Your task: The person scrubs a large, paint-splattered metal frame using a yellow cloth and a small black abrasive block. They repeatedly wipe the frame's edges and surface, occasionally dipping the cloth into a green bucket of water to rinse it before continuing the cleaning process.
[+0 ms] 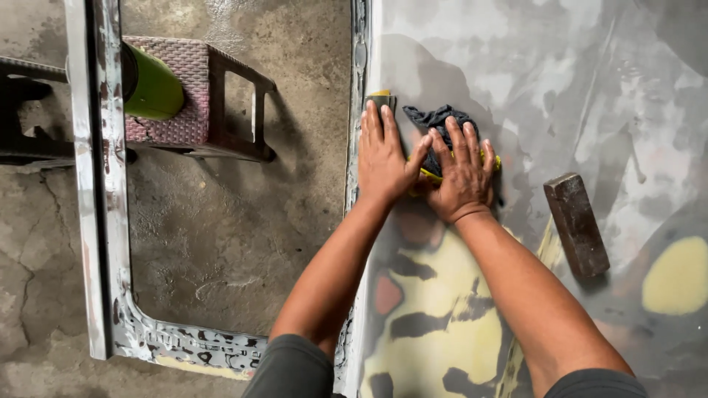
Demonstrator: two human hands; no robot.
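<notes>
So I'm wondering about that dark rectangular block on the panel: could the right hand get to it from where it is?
Probably yes. The block lies on the panel beside the right hand, with bare surface between; the hand is pressing a dark cloth.

The left hand (383, 155) is lying flat on the grey panel (560, 88), close to its left edge, fingers covering a yellow-edged sanding pad (382, 96). The right hand (463, 173) is pressing beside it, touching it at the thumb, resting on a dark rag (436, 118) with yellow showing beneath. A brown block (577, 223) is lying on the panel, right of the right forearm. Left of the panel, a window frame (103, 221) is standing over the concrete floor (221, 243), with a wicker stool (195, 96) holding a green can (151, 87) behind it.
</notes>
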